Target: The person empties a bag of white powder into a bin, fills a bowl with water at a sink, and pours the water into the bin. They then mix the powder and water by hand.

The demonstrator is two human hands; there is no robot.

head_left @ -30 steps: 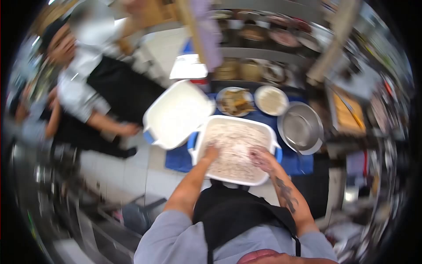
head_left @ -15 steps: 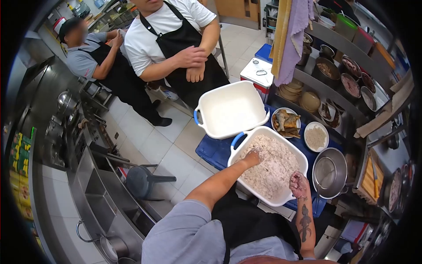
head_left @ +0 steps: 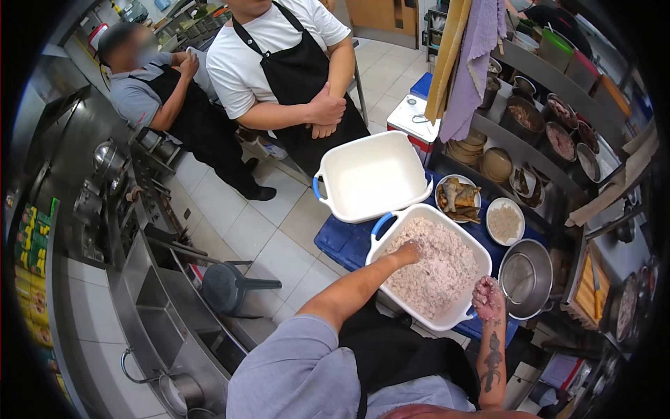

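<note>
A white tub with blue handles holds a pale, crumbly, pinkish mixture that looks like minced or shredded food. My left hand reaches into it from the left, its fingers sunk in and hidden. At the tub's right rim is my right hand, smeared with the same mixture. Its fingers are curled, and whether anything lies in them is hidden. A second white tub, with nothing in it, stands just beyond the first.
Right of the tubs are a plate of fish pieces, a bowl of pale grains and a metal pot, on a blue surface. Two people in black aprons stand opposite. Pots line shelves at right; a knife lies on a board.
My right hand has shifted slightly outward from the tub's rim. My left hand stays in the mixture. The person in white has clasped their hands lower.
</note>
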